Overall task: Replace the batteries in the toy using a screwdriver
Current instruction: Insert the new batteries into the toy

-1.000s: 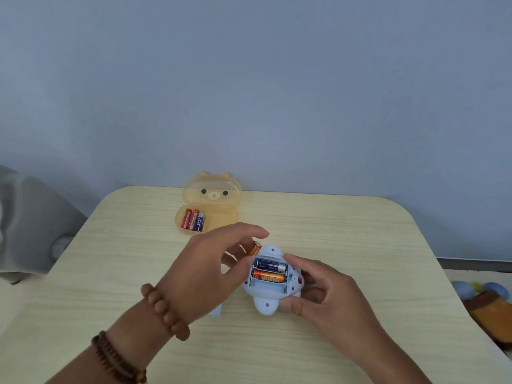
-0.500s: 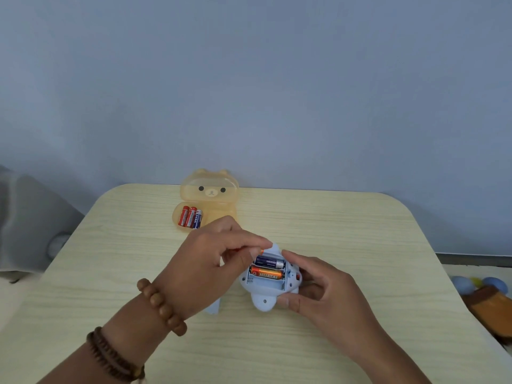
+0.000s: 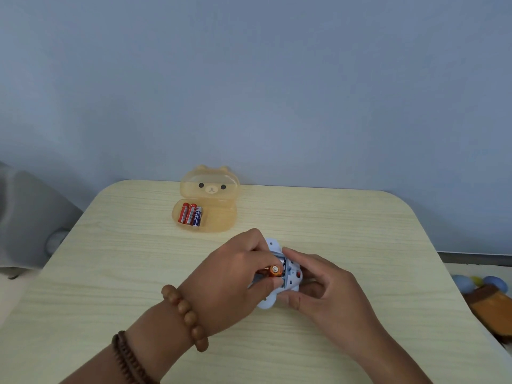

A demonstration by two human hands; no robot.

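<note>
Left hand [image 3: 235, 275] pinches orange battery [image 3: 274, 270], end face toward camera, long axis raised over toy [image 3: 270, 302]. Right hand [image 3: 327, 289] grips toy. Table [image 3: 360, 231] edges well apart

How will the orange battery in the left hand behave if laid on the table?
The orange battery is a smooth cylinder, so it would probably roll on the flat table. Pinched by the left hand, it looks rigid and easily carried.

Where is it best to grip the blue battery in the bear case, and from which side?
Probably its two ends, from above: the blue battery lies flat, a red battery crowds its left side, and the case is open.
</note>
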